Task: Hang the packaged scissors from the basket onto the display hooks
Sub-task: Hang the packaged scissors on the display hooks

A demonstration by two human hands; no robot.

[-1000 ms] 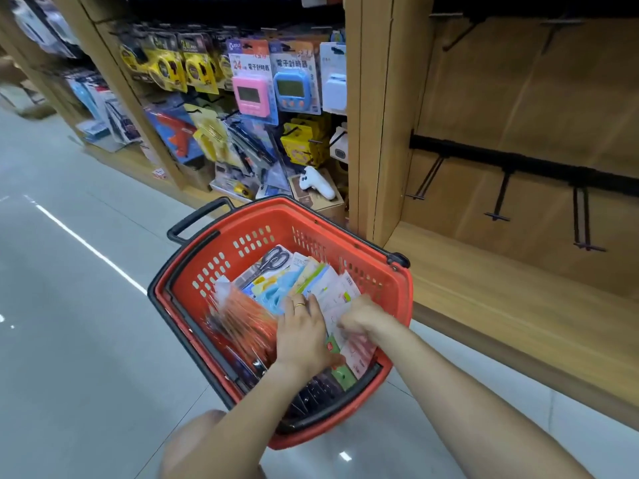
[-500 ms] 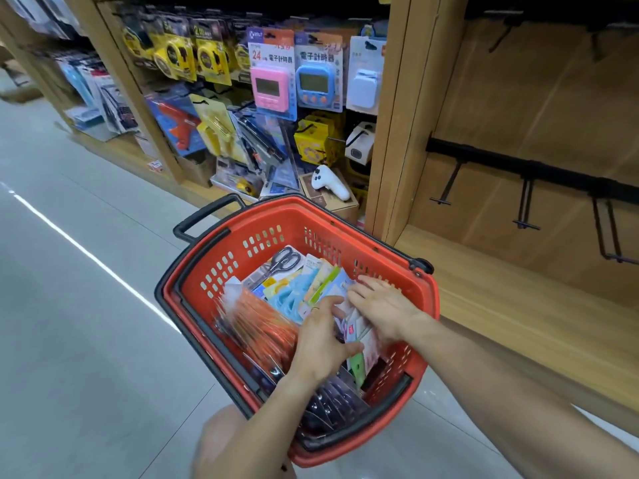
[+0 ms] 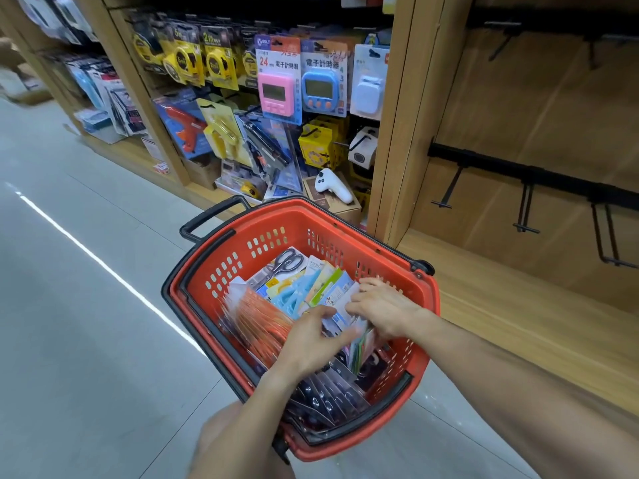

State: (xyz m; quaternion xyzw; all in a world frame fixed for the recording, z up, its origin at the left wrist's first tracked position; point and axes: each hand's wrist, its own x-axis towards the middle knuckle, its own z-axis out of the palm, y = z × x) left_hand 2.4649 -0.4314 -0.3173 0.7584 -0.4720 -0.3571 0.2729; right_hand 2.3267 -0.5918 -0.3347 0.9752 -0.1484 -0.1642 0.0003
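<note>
Head view: two hands inside one red basket [image 3: 262, 236], among packaged scissors.

Left hand [image 3: 311, 344] blurred, fingers extended over the card packs; grip cannot be told. Right hand [image 3: 382, 309] curled on white-carded scissor packs [image 3: 340, 299] at the basket's right side. One black-handled scissors pack [image 3: 288, 262] lying at the far end. Three empty display hooks [image 3: 525, 212] on the lower rail to the right.
</note>
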